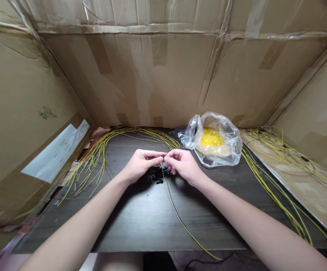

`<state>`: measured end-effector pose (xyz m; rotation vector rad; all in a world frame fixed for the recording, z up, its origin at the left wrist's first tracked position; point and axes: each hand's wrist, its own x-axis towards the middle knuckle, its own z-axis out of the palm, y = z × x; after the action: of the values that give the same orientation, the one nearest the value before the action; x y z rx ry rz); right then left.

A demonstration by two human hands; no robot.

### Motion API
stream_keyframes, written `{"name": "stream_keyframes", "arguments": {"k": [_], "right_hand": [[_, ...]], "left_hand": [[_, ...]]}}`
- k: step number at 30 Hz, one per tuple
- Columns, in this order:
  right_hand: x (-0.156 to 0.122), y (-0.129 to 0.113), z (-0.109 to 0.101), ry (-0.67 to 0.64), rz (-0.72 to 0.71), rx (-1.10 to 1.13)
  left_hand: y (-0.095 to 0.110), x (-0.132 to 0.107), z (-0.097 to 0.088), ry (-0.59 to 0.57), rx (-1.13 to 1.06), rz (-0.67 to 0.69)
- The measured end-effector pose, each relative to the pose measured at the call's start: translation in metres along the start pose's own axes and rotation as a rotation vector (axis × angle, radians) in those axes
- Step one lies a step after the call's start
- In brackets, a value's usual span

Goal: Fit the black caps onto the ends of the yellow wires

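My left hand and my right hand meet above the middle of the dark table, fingertips pinched close together. Between the left thumb and forefinger is a small black connector. A thin yellow and black wire runs up to the fingertips and trails down over the table's front edge; my right fingers pinch at its upper end, partly hidden. Just below the hands lies a small pile of black connectors. The fine detail at the fingertips is too small to make out.
Behind the hands, a bundle of yellow wires curves to the left. A clear plastic bag with small yellow parts stands at the back right. More yellow wires lie at the right. Cardboard walls enclose the table.
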<state>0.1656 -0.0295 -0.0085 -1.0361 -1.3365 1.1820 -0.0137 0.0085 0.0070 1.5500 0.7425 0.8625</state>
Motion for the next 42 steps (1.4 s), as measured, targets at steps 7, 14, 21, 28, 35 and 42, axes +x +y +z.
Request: {"name": "stream_keyframes", "arguments": {"k": [7,14,21,28,35,42], "right_hand": [[0.001,-0.001,0.001,0.010,0.058,0.057],[-0.001,-0.004,0.000,0.022,0.081,0.060],[0.000,0.000,0.000,0.010,0.055,0.043],[0.000,-0.004,0.000,0.011,0.057,0.059],[0.003,-0.007,-0.005,0.129,0.079,0.049],[0.016,-0.030,-0.035,0.236,-0.023,-0.094]], "left_hand": [[0.003,0.000,-0.001,-0.013,0.053,0.023],[0.004,0.000,-0.001,-0.013,0.098,0.032],[0.004,0.000,-0.001,0.004,0.130,0.041],[-0.001,0.001,-0.002,0.062,0.064,-0.012],[-0.003,0.003,-0.005,0.145,0.024,-0.042],[-0.007,0.006,-0.006,0.176,-0.049,-0.036]]}}
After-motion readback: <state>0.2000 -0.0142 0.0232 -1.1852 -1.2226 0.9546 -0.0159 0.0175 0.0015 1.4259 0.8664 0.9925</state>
